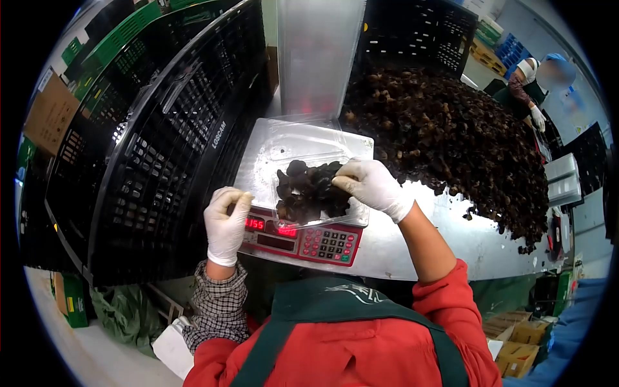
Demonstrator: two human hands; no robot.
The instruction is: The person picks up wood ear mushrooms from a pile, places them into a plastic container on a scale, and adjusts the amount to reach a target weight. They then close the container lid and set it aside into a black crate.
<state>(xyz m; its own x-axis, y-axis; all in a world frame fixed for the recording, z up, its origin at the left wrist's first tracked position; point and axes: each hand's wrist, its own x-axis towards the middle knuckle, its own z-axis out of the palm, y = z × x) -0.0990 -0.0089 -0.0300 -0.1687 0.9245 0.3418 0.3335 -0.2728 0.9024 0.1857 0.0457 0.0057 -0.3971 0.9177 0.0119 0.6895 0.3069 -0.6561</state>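
A clear plastic tray (278, 205) partly filled with dark wood ear mushrooms (308, 187) rests on the metal pan of a red digital scale (351, 240). My right hand (374, 187), in a white glove, has thumb and fingertips closed on a wood ear mushroom at the tray's right side. To the left of the tray is my gloved left hand (227, 222), above the scale's left front corner. Its thumb and forefinger are pinched together; anything between them is too small to make out. Red digits glow on the scale's display, partly covered by my left hand.
A large heap of wood ear mushrooms (451, 142) spreads over the metal table (425, 226) on the right. Black plastic crates (174, 122) stand close on my left. A shiny upright column (314, 58) rises behind the scale. Another person (532, 84) stands beyond the heap.
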